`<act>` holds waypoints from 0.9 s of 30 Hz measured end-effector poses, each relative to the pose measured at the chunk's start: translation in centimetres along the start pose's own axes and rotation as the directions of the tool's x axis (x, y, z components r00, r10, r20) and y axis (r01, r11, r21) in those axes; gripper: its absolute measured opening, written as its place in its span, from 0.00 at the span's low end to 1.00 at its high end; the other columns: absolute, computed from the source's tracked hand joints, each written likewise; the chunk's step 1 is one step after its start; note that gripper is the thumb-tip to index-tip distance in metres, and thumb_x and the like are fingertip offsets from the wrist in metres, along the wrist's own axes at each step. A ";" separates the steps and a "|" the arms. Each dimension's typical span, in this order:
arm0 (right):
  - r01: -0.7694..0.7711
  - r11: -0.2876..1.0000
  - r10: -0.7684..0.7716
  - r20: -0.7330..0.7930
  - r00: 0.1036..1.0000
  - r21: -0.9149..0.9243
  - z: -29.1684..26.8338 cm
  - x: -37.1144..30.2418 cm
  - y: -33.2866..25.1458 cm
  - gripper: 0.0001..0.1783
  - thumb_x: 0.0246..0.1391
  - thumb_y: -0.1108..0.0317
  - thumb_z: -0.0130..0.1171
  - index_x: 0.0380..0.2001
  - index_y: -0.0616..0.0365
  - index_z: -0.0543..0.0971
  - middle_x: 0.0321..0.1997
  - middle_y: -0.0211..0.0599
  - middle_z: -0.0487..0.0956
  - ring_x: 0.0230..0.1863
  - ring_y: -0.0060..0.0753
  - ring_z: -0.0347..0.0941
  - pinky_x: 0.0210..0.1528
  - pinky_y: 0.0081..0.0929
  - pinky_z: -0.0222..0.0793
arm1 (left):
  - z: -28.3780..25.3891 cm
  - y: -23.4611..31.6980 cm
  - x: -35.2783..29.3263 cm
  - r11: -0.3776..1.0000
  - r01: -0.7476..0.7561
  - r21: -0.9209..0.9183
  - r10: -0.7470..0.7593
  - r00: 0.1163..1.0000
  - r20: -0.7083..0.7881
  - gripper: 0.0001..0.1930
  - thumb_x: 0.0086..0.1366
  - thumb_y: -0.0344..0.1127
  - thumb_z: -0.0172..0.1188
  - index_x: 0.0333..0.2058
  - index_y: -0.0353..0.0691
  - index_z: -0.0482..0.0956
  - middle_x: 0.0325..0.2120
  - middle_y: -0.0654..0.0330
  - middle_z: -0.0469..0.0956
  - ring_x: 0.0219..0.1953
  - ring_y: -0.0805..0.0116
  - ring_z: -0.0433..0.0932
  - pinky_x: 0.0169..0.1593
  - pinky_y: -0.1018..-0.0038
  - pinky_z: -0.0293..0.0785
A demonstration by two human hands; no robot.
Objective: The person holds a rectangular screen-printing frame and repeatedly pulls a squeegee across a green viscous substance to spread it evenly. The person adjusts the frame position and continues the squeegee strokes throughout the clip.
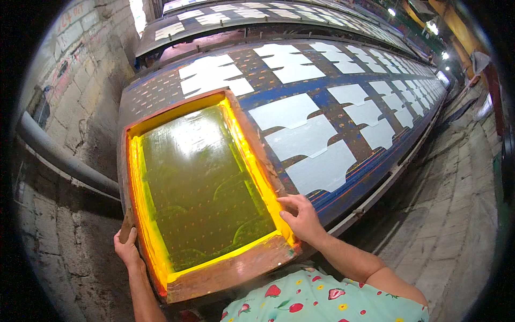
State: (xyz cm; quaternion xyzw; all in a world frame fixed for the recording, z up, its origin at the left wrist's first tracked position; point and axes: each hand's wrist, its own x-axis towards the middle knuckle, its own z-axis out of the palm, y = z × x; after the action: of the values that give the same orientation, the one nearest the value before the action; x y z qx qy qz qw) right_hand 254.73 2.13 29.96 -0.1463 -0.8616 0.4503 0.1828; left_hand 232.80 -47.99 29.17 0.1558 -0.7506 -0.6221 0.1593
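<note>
A screen printing frame [230, 272] with brown wooden sides lies in front of me at the near end of a long table. Its dark olive mesh [198, 188] shows faint curved shapes and small dots, and thick yellow ink [252, 161] coats the inner borders. My left hand [129, 248] grips the frame at its lower left side, thumb upward by a wooden piece. Over the right side, near the lower corner, my right hand [301, 219] is closed with its fingers on the wood. Pale cut fabric pieces [307, 137] lie flat just right of the frame.
The long dark table [257, 70] stretches away to the right, bearing several groups of pale pieces. A metal rail [365, 206] runs along its near edge. Another table [214, 29] stands beyond. At left are a block wall [80, 70] and a thick grey pipe [64, 155].
</note>
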 end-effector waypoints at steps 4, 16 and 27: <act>-0.071 0.987 0.078 -0.047 0.996 0.141 -3.1 1.7 1.7 0.21 0.58 0.70 0.72 0.56 0.57 0.88 0.53 0.47 0.83 0.56 0.48 0.81 0.65 0.41 0.77 | 3.6 3.8 -1.8 0.998 -0.064 -0.013 0.064 0.998 0.007 0.21 0.68 0.25 0.75 0.57 0.37 0.78 0.51 0.59 0.84 0.53 0.63 0.83 0.61 0.64 0.79; -0.175 0.970 0.195 -0.113 0.974 0.167 -21.4 6.8 18.2 0.21 0.58 0.70 0.72 0.56 0.57 0.88 0.49 0.45 0.84 0.53 0.43 0.83 0.60 0.37 0.78 | 22.7 4.3 -18.7 0.964 -0.088 -0.249 0.093 0.996 0.007 0.22 0.61 0.19 0.79 0.51 0.37 0.80 0.46 0.57 0.88 0.47 0.64 0.86 0.54 0.65 0.83; -0.134 0.985 0.150 -0.147 0.978 0.112 -32.0 10.3 27.8 0.20 0.57 0.71 0.71 0.54 0.59 0.88 0.50 0.47 0.85 0.54 0.47 0.83 0.62 0.39 0.78 | 34.6 3.8 -28.7 0.966 -0.087 -0.244 0.082 0.996 -0.029 0.25 0.61 0.22 0.80 0.54 0.36 0.78 0.48 0.57 0.86 0.48 0.65 0.85 0.55 0.68 0.83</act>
State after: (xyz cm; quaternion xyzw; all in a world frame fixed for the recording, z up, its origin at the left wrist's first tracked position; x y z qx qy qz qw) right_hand 262.32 44.88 25.65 -0.2325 -0.8082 0.4928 0.2235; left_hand 243.52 -4.34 25.60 0.1086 -0.6723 -0.7012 0.2109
